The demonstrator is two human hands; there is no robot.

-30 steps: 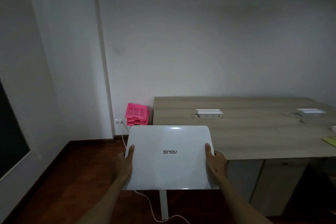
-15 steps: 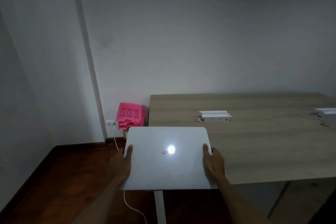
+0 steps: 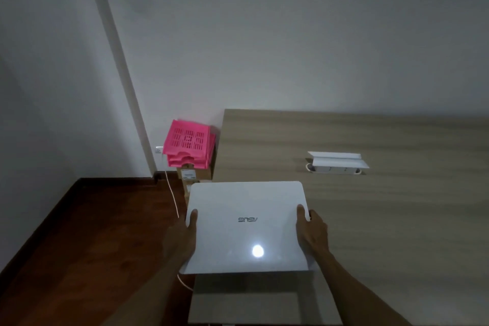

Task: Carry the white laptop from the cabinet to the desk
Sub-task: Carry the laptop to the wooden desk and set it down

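Nearest me, my left hand (image 3: 182, 238) and right hand (image 3: 312, 230) clasp the white laptop (image 3: 247, 227) by its side edges, thumbs on the shut lid, holding it level over the near left corner of the table (image 3: 370, 219). To set it down well, I judge I should carry it right, fully over the wood, lower it flat and keep the trailing cord (image 3: 173, 198) from snagging. Farther right sits a white socket box (image 3: 337, 163); pink trays (image 3: 188, 144) stand far left.

Open wood is offered across the desk (image 3: 397, 233) ahead and to the right. Passage is blocked only by a white socket box (image 3: 337, 163) farther back; pink trays (image 3: 188, 144) are stacked beyond the left edge.
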